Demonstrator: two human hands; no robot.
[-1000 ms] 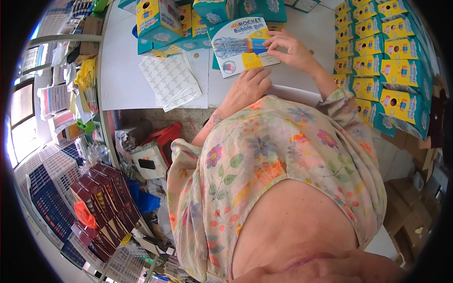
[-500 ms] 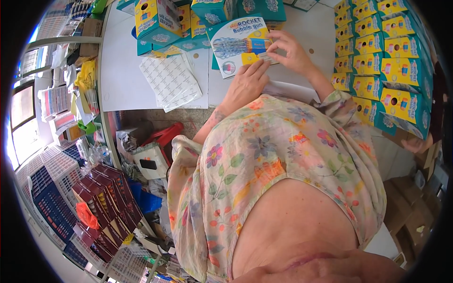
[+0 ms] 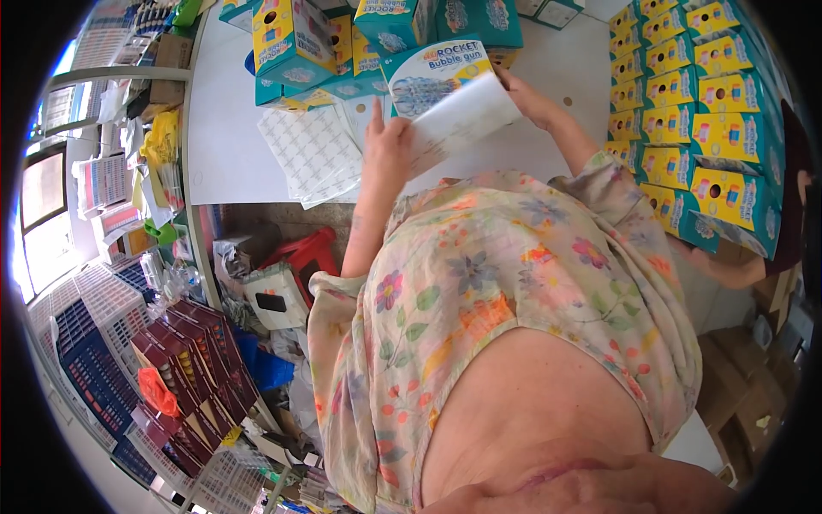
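Observation:
A white sheet (image 3: 469, 118), likely of stickers, is raised and curved in front of a teal, white and yellow bubble gun box (image 3: 441, 70), covering its lower part. My left hand (image 3: 387, 154) pinches the sheet's left end, its index finger pointing up. My right hand (image 3: 529, 98) is closed at the sheet's upper right corner, beside the box; its fingertips are partly hidden. Left of my left hand, patterned white sheets (image 3: 304, 154) lie overlapped on the white table (image 3: 227, 146).
More bubble gun boxes (image 3: 295, 43) crowd the table's far side. Stacked rows of the same boxes (image 3: 723, 128) stand on the right, with another person's arm (image 3: 728, 270) below them. Metal shelving (image 3: 193, 163) with packages borders the left, and a red container (image 3: 312, 253) sits beneath the table.
Both hands have left the box front; my left hand moved left, and the white sheet near my body was raised across the box. The other person's arm shifted left under the stacked boxes.

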